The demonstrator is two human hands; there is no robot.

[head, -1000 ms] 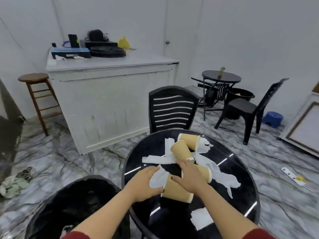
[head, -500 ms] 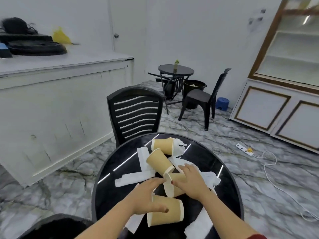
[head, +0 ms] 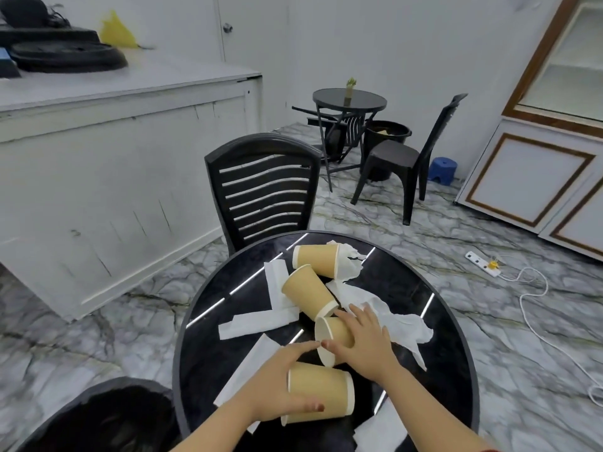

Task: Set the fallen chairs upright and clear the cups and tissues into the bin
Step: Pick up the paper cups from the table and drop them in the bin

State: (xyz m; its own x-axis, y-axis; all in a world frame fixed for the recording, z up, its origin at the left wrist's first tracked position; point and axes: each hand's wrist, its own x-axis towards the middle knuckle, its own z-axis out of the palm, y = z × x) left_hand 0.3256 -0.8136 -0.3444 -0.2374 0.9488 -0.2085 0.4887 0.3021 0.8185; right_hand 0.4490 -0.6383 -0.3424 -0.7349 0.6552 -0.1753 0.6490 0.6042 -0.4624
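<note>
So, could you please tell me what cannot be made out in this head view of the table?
- Bin: cut off by the bottom-left edge; its contents are too dark to see.
- Cup under the right hand: the hand covers most of it.
- Tissue at the table's near edge: cut off by the right forearm and the frame edge.
- Fallen chair under the far table: small, tangled with the table legs.
</note>
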